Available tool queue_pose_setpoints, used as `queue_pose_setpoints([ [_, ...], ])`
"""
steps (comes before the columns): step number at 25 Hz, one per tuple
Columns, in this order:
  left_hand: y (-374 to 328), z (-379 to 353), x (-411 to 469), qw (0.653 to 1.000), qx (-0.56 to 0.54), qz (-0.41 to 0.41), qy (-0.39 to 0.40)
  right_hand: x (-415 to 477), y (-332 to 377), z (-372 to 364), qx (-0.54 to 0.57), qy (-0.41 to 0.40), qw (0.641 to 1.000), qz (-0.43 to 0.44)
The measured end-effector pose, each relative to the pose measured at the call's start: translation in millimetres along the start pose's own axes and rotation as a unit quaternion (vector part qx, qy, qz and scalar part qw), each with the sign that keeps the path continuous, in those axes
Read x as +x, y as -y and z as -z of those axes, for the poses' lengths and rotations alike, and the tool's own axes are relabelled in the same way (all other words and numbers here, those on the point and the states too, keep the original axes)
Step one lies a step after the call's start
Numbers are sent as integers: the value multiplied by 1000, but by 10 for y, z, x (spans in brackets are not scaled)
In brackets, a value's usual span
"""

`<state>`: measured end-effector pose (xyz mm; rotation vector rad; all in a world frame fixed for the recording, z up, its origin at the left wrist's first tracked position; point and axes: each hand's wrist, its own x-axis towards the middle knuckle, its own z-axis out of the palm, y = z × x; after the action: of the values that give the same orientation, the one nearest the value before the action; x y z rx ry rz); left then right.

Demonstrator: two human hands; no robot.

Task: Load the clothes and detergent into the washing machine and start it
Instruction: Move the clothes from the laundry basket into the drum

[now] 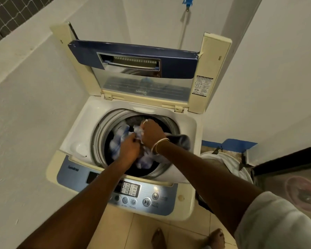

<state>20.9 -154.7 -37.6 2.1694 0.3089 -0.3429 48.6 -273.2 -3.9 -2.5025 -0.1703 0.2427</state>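
Washing machine (186, 123), cream and blue, stands mid-frame in a corner of white walls (34, 105), on pale floor tiles (118, 230) that show at the bottom edge. Its lid (133, 56) is raised upright at the back, and the drum (97, 139) lies open. Blue-and-white checked clothes (119, 135) sit inside the drum, where the left hand (130, 150) and right hand (152, 133) meet, fingers of each curled into the bunched fabric. A dark garment (182, 139) hangs over the drum's right rim. A white bundle (223, 159) lies on the floor at right.
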Motion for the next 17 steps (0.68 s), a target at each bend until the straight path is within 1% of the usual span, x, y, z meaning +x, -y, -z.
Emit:
queue_pose_setpoints([
  [1, -66, 96, -28, 996, -65, -1, -58, 80, 115, 23, 110, -43, 993, -22],
  [2, -135, 192, -49, 991, -87, -9, -102, 138, 207, 59, 184, -78, 979, -36],
  [3, -166, 274, -37, 989, -77, -22, -124, 176, 262, 91, 225, -100, 968, -44],
  [4, -202, 336, -34, 991, -46, -27, -122, 193, 262, 90, 239, -95, 965, -58],
  [6, -161, 362, 5, 997, 8, 8, -78, 141, 142, 53, 204, -35, 974, -92],
  [7, -125, 333, 5, 998, 17, 26, -58, 93, 11, 10, 181, -9, 977, -109],
  [8, -120, 266, -24, 998, 13, 29, -54, 21, -135, -9, 175, -2, 978, -117],
  [9, -133, 170, -70, 997, -1, 16, -69, -56, -269, 0, 182, -10, 976, -118],
  [11, -267, -108, -175, 988, -37, -41, -144, -205, -482, 97, 195, -77, 974, -86],
  [13, -525, -454, -268, 969, -87, -121, -197, -379, -667, 289, 225, -152, 961, -61],
  [15, -841, -827, -362, 955, -137, -167, -202, -585, -876, 494, 251, -221, 940, -66],
  [17, -1141, -1193, -493, 950, -160, -199, -180, -831, -1147, 673, 305, -298, 900, -94],
])
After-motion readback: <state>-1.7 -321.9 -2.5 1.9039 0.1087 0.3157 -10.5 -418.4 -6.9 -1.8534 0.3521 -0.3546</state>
